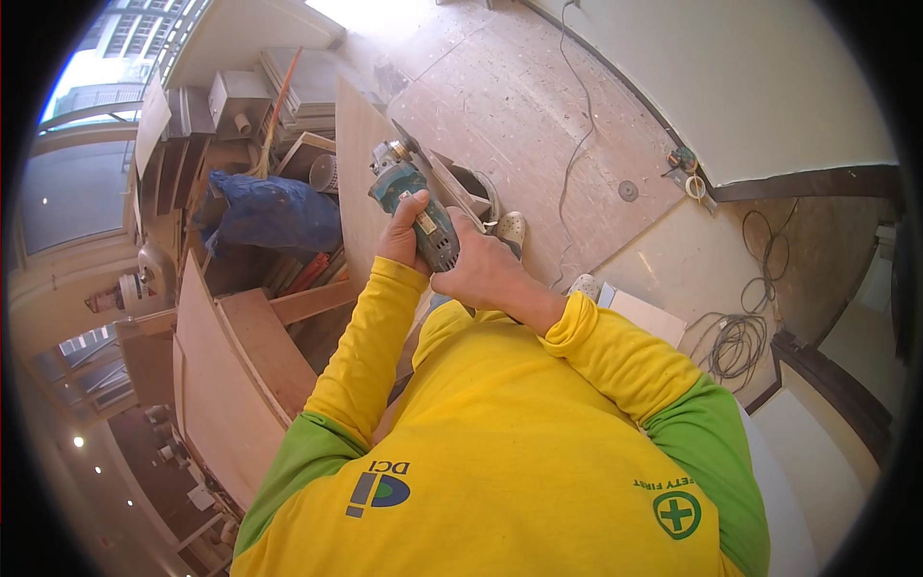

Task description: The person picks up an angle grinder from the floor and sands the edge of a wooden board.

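A teal angle grinder (396, 185) is held up in front of my chest, its metal head pointing away from me. A thin disc, seen nearly edge-on, sits at the head's right side. My left hand (404, 231) wraps the body from the left, thumb lying along the top. From the right, my right hand (490, 272) grips the rear of the body; its fingertips are partly hidden. Just beyond the tool stands a plywood panel (358, 159).
Left are wooden boards (216, 351) and a blue plastic sheet (274, 213). Cables (740, 346) lie coiled on the floor at right, near another power tool (685, 162). A cord (585, 125) crosses the dusty floor board (510, 115). My shoes (512, 227) show below.
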The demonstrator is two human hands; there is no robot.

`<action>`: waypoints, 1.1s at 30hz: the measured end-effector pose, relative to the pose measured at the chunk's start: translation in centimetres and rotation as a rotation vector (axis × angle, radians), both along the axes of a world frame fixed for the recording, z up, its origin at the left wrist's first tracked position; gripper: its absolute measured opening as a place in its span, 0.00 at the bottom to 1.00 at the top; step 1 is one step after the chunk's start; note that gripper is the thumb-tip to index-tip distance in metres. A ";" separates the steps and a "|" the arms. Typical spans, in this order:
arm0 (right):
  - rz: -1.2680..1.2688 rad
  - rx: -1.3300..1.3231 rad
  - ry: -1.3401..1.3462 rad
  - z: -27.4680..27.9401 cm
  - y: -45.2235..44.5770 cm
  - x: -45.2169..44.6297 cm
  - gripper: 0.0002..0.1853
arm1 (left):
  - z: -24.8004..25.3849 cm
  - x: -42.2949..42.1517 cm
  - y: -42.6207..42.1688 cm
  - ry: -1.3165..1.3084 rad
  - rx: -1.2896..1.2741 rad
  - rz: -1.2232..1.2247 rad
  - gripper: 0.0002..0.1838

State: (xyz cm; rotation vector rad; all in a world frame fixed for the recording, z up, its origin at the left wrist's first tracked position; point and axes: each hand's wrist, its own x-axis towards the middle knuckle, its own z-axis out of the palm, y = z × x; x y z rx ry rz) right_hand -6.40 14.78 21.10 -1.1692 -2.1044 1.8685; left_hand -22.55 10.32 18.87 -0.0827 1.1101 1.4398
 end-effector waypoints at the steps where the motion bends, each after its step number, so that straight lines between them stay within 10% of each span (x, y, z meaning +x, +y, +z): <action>1: 0.008 -0.023 -0.015 0.1 0.1 0.0 0.54 | 0.0 0.0 0.0 0.001 -0.004 0.007 0.17; 33: 0.018 -0.031 -0.014 0.3 -0.4 1.1 0.54 | -0.2 1.0 -0.5 0.037 -0.030 0.004 0.17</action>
